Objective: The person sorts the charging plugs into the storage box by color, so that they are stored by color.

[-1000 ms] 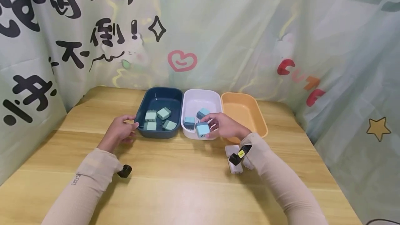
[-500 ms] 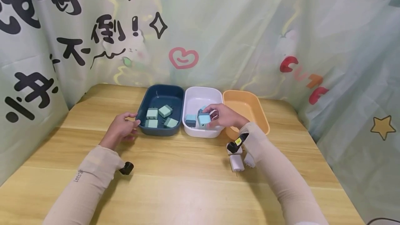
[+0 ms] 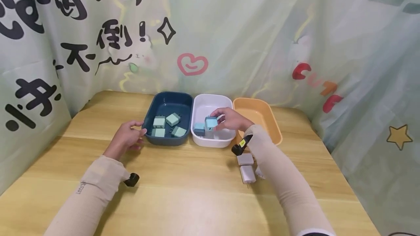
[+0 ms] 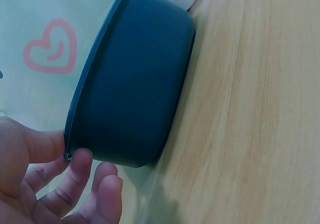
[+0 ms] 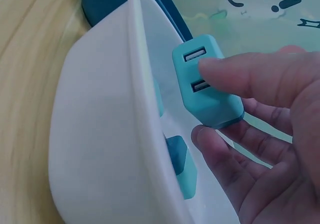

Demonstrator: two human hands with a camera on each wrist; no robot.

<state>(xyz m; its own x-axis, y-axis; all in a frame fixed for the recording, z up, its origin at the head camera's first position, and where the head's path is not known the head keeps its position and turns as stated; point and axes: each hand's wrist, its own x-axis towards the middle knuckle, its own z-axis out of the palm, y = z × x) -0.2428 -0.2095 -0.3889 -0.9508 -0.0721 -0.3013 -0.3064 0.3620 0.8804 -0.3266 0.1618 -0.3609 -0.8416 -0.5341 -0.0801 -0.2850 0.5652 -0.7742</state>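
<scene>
My right hand (image 3: 232, 119) holds a light-blue USB charger (image 3: 211, 123) over the white bin (image 3: 212, 144). In the right wrist view, thumb and fingers grip this charger (image 5: 205, 104), and its two USB ports show. Another blue charger (image 3: 199, 129) lies inside the white bin; the right wrist view shows a lying charger (image 5: 186, 176) and a sliver of one more beside the wall. At the left, my left hand (image 3: 127, 137) pinches the rim of the navy bin (image 4: 125, 79) between thumb and fingers. Several pale-green chargers (image 3: 159, 122) lie in that bin.
To the right of the white bin stands an orange bin (image 3: 254, 110), partly behind the right forearm. White chargers (image 3: 247, 174) lie on the wooden table (image 3: 183, 192) in front of it, some under the right wrist. A printed curtain (image 3: 236, 39) hangs behind the table.
The right hand, with the charger, dips into the white bin area and shifts slightly left and farther back. The left hand stays on the navy bin's rim.
</scene>
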